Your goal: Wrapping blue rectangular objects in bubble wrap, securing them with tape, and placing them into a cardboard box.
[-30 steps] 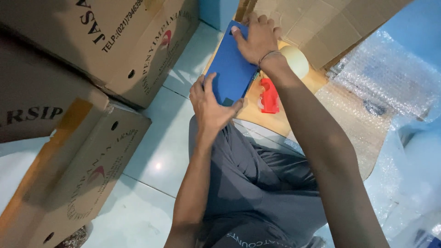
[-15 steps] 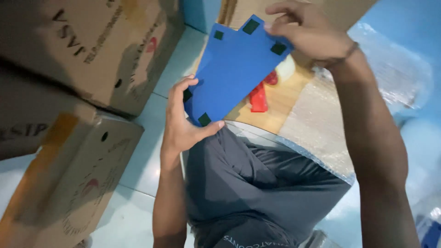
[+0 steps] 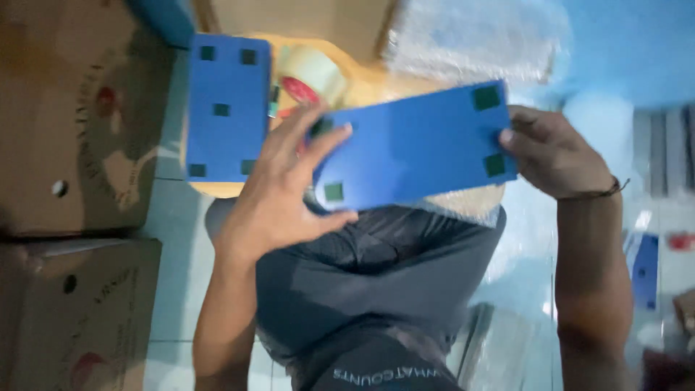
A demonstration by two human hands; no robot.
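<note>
I hold a flat blue rectangular panel with small dark square pads at its corners, lifted over my lap. My left hand grips its left end, thumb under and fingers spread on top. My right hand pinches its right end. A second blue panel with several dark square pads lies flat on a wooden board just beyond my left hand.
A roll of clear tape and something red lie on the board behind the held panel. Cardboard boxes stand at left, another below it. Bubble wrap lies at the top. Pale tile floor shows around my grey-clad legs.
The panel has been lifted off the stack and swung from a tilted pose to nearly horizontal. The view shifted left, which uncovered a second blue panel on the board.
</note>
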